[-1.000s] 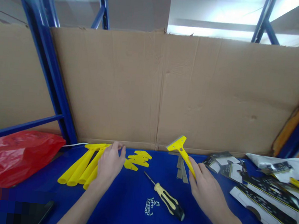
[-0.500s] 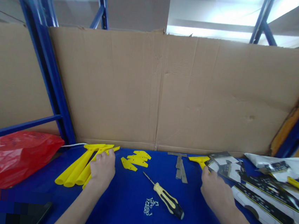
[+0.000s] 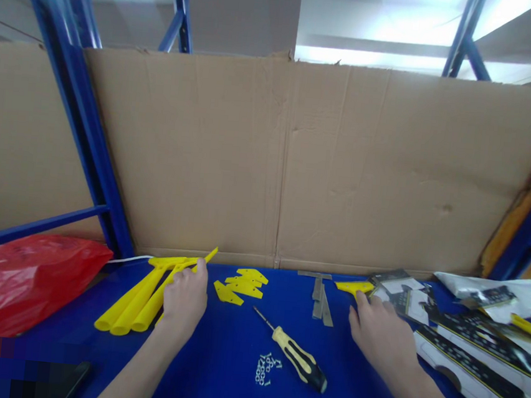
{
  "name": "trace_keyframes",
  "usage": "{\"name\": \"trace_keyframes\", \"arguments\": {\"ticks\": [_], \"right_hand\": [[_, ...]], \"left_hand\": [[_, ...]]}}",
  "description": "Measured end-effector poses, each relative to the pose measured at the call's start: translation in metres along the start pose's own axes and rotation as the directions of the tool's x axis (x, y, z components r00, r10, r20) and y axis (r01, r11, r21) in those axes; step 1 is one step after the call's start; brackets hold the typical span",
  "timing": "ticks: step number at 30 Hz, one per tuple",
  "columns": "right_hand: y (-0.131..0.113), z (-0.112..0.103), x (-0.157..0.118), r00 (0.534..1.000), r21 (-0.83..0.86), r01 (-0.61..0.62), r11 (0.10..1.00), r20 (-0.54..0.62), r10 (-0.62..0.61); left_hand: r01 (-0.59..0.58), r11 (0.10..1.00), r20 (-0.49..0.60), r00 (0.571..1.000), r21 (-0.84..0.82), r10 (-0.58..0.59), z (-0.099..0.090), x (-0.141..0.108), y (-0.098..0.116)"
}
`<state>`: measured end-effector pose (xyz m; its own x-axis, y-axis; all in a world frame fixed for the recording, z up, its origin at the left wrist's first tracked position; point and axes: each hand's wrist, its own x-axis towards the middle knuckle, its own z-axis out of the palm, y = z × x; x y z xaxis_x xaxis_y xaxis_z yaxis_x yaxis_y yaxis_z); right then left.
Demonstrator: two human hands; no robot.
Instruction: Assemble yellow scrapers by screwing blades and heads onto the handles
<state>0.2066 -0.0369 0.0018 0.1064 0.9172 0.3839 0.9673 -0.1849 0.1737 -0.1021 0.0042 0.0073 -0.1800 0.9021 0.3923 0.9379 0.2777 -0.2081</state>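
Observation:
My left hand is closed round a yellow scraper handle, whose thin head tilts up past the fingers. Beside it lie several more yellow handles with wide hollow ends. My right hand rests at a yellow scraper on the right, fingers partly spread over its neck; the rest of that scraper is hidden under the hand. Between the hands are yellow plates, thin metal blades, a screwdriver with a cream and black handle, and small screws and nuts.
Black and white packages cover the right side, with a clear plastic bag behind them. A red bag and a dark phone-like object lie at left. Cardboard stands behind the blue table.
The scraper head in my left hand has risen and tilted away from the pile. My right hand has loosened, its thumb and fingers now farther apart around the right scraper.

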Motion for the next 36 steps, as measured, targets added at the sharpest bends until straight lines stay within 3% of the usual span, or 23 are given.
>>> {"name": "trace_keyframes", "arguments": {"ticks": [3, 7, 12, 16, 21, 26, 28, 29, 32, 33, 36], "right_hand": [[-0.001, 0.005, 0.002, 0.99, 0.026, 0.071, 0.997, -0.124, -0.067], [-0.004, 0.01, 0.001, 0.958, 0.111, 0.226, 0.968, -0.202, -0.201], [-0.012, 0.006, -0.005, 0.935, 0.254, 0.353, 0.901, -0.116, -0.334], [-0.016, 0.004, -0.008, 0.92, 0.334, 0.384, 0.861, -0.059, -0.388], [-0.019, 0.013, -0.009, 0.923, 0.361, 0.362, 0.859, -0.011, -0.384], [-0.02, 0.014, -0.007, 0.943, 0.367, 0.29, 0.884, 0.048, -0.33], [-0.021, 0.011, -0.007, 0.949, 0.362, 0.27, 0.892, 0.055, -0.309], [-0.021, 0.01, -0.007, 0.95, 0.364, 0.264, 0.893, 0.061, -0.306], [-0.022, 0.007, -0.008, 0.953, 0.361, 0.24, 0.901, 0.091, -0.29], [-0.022, 0.006, -0.007, 0.955, 0.357, 0.227, 0.906, 0.101, -0.279], [-0.022, 0.005, -0.006, 0.962, 0.344, 0.188, 0.92, 0.124, -0.244]], "left_hand": [[-0.058, 0.998, -0.047, 0.997, 0.007, 0.058, -0.002, -0.002, 0.006], [-0.09, 0.996, -0.109, 0.99, -0.016, 0.088, -0.008, -0.004, 0.014], [-0.103, 0.986, -0.141, 0.986, -0.133, 0.084, -0.016, -0.004, 0.018], [-0.151, 0.928, -0.163, 0.982, -0.342, 0.1, -0.02, -0.004, 0.022], [-0.118, 0.778, -0.082, 0.993, -0.618, 0.085, -0.024, -0.007, 0.029], [-0.077, 0.696, -0.001, 0.994, -0.714, 0.109, -0.028, -0.016, 0.04], [-0.078, 0.597, 0.01, 0.99, -0.799, 0.143, -0.028, -0.02, 0.046], [-0.051, 0.499, 0.034, 0.987, -0.865, 0.16, -0.028, -0.022, 0.049], [0.223, 0.107, 0.242, 0.94, -0.969, 0.238, -0.025, -0.025, 0.058], [0.303, 0.018, 0.296, 0.915, -0.953, 0.275, -0.024, -0.026, 0.061], [0.426, -0.116, 0.36, 0.858, -0.897, 0.366, -0.024, -0.029, 0.066]]}}
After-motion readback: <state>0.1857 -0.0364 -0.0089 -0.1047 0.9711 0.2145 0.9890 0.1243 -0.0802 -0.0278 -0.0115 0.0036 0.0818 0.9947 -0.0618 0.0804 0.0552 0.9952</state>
